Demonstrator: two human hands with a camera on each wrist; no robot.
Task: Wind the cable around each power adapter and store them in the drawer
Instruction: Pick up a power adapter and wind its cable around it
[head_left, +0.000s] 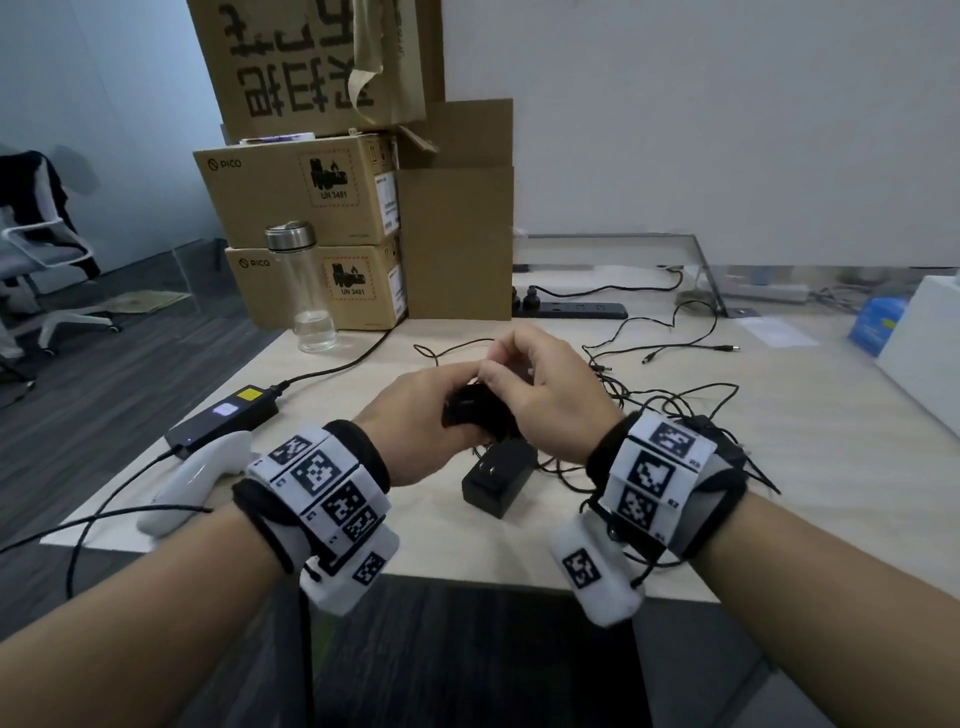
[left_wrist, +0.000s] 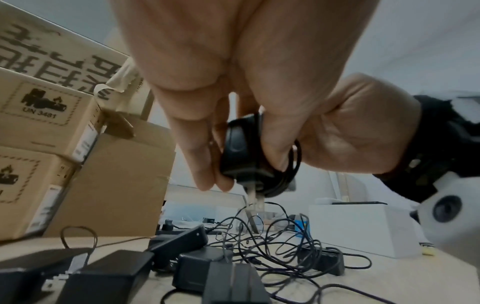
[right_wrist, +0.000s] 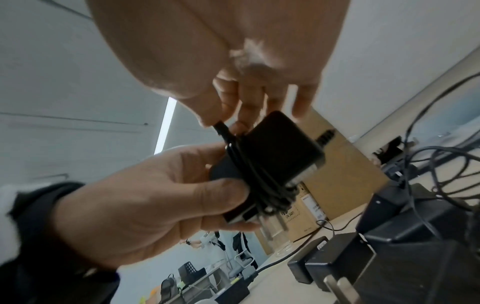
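A small black power adapter (head_left: 474, 415) with its thin cable (right_wrist: 249, 170) wound in several loops around the body is held above the table between both hands. My left hand (head_left: 415, 415) grips the adapter body from below, thumb on one side and fingers on the other. My right hand (head_left: 524, 374) pinches the cable's free end (right_wrist: 221, 126) against the top of the adapter. Metal prongs (left_wrist: 253, 197) point down. A second black adapter (head_left: 498, 478) lies on the table just under the hands, with a tangle of black cables (head_left: 675, 410) and more adapters to the right. No drawer is in view.
On the left lie a long black power brick (head_left: 223, 421) with a yellow label and a white controller (head_left: 192, 483). A glass bottle (head_left: 306, 291) and stacked cardboard boxes (head_left: 311, 197) stand behind. A power strip (head_left: 571, 310) sits at the back, a white box (head_left: 924, 358) at the right.
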